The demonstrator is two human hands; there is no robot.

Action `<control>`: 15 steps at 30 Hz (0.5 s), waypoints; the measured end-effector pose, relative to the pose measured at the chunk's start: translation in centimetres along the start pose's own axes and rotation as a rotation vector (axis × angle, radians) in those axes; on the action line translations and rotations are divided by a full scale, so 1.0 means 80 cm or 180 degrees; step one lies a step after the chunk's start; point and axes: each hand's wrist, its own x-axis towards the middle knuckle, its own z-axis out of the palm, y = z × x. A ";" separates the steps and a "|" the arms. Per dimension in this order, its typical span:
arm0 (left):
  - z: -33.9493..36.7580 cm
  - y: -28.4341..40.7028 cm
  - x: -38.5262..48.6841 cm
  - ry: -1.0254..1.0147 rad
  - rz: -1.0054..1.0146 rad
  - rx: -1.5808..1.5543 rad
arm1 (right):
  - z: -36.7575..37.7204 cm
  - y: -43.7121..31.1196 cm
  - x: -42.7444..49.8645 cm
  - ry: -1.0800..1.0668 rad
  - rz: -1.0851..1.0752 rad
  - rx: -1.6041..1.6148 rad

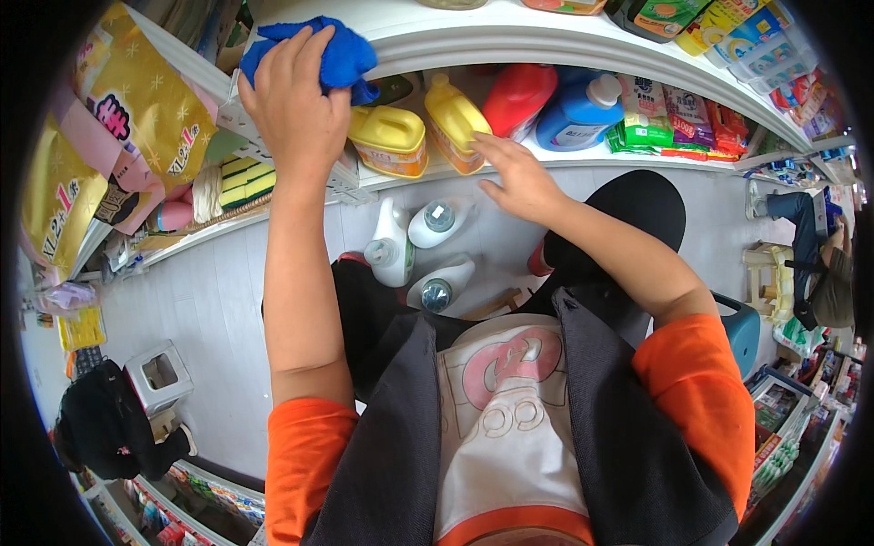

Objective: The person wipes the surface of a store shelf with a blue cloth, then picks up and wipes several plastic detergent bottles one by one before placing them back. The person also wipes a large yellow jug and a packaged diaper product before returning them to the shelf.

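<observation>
My left hand presses a bunched blue cloth against the left end of the white upper shelf. The palm side and thumb tip are partly hidden. My right hand has its fingers apart, the fingertips at the right side of a yellow jug; whether they touch it I cannot tell. A second yellow jug stands to its left on the lower shelf, just below the cloth. A red bottle and a blue bottle with a white cap stand to the right.
Three white bottles with clear caps stand on the floor between my legs. Bagged packs fill the lower shelf's right. Gold packages and yellow-green sponges are at left. Other people sit at both sides; a teal stool is beside me.
</observation>
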 end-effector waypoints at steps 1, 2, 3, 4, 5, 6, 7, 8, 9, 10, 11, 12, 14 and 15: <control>-0.001 -0.003 0.002 0.0028 -0.0010 -0.0141 | -0.006 0.012 -0.009 0.0066 0.0119 0.0009; -0.001 -0.005 0.003 0.0046 -0.0013 -0.0249 | -0.012 0.018 -0.012 -0.0027 0.0462 -0.0020; -0.001 -0.006 0.003 0.0068 -0.0058 -0.0370 | -0.021 0.019 -0.012 0.0308 0.0220 0.0028; 0.000 -0.006 0.004 0.0111 -0.0045 -0.0373 | -0.036 0.017 -0.011 0.0492 0.0189 0.0031; -0.001 -0.005 0.002 0.0049 -0.0088 -0.0374 | -0.054 0.011 -0.007 0.0692 0.0128 0.0008; -0.002 -0.003 0.001 0.0050 -0.0122 -0.0365 | -0.071 0.001 0.003 0.0972 -0.0139 0.0085; -0.001 -0.002 0.003 0.0082 -0.0161 -0.0356 | -0.090 -0.012 0.014 0.1197 -0.0379 0.0076; -0.001 0.000 0.004 0.0134 -0.0153 -0.0323 | -0.109 -0.025 0.028 0.1386 -0.0559 0.0207; -0.001 0.004 0.004 0.0140 -0.0170 -0.0301 | -0.125 -0.038 0.041 0.1488 -0.0676 0.0323; -0.002 0.006 0.005 0.0133 -0.0190 -0.0283 | -0.138 -0.050 0.055 0.1719 -0.0822 0.0315; -0.002 0.008 0.006 0.0201 -0.0175 -0.0303 | -0.147 -0.061 0.067 0.1816 -0.0803 0.0274; -0.002 0.009 0.007 0.0225 -0.0178 -0.0309 | -0.154 -0.070 0.081 0.1897 -0.0824 0.0326; -0.003 0.011 0.008 0.0246 -0.0192 -0.0306 | -0.155 -0.087 0.108 0.1934 -0.0653 0.0311; -0.003 0.012 0.008 0.0252 -0.0205 -0.0295 | -0.152 -0.095 0.120 0.1876 -0.0393 0.0342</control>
